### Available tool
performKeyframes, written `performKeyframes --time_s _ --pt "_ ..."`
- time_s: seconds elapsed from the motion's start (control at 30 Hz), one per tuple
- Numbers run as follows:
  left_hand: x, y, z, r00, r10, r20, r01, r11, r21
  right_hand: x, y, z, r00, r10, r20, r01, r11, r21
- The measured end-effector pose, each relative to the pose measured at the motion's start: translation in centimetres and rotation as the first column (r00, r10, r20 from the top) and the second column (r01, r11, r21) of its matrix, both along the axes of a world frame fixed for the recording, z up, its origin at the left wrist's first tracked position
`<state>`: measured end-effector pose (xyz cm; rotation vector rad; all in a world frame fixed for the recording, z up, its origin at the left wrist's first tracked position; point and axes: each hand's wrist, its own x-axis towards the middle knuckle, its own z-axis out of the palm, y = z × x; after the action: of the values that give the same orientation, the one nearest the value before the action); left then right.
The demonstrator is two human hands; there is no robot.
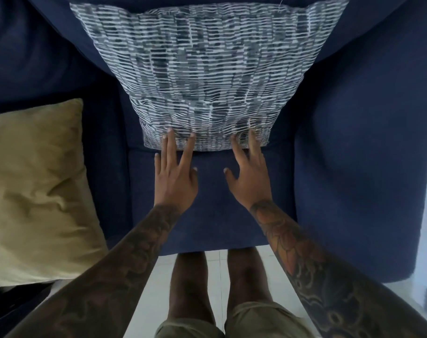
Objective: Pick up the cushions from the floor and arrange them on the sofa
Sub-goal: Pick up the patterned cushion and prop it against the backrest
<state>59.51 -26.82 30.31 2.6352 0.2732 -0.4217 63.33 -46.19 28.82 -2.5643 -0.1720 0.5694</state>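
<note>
A grey-and-white patterned cushion [202,76] leans upright against the backrest of a dark blue sofa chair [353,167], its lower edge resting on the seat. My left hand [175,176] and my right hand [249,176] are both flat over the seat with fingers spread. Their fingertips touch the cushion's bottom edge, and neither hand grips it. An olive-green velvet cushion [37,191] lies to the left of the chair, beside its left armrest; what it rests on is hidden.
The chair's wide armrests rise on both sides of the seat [207,215]. White floor tiles [158,276] show below the seat's front edge, where my bare legs stand. A dark object sits at the lower left corner.
</note>
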Motion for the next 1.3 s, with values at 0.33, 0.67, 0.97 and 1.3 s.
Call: performKeyframes --time_s 0.33,0.67,0.97,1.3 --pt "-0.2 -0.2 -1.8 0.993 -0.006 -0.122 0.006 1.000 -0.001 0.1 0.4 -2.4 0.989 0.058 -0.137 -0.067 0.996 -0.061" --pt "2.3 0.2 -0.9 0.990 0.013 -0.142 -0.013 1.000 0.001 2.7 0.8 0.0 0.972 -0.031 -0.232 0.041 0.999 0.035" --pt "3.8 0.6 2.9 0.925 0.113 0.364 -0.145 0.988 0.062 4.6 1.2 4.5 0.923 -0.219 0.316 0.173 0.971 0.167" --pt "10.4 2.4 1.7 0.944 0.043 0.328 -0.087 0.989 0.120 10.1 3.1 2.6 0.921 -0.135 0.365 0.136 0.990 0.022"
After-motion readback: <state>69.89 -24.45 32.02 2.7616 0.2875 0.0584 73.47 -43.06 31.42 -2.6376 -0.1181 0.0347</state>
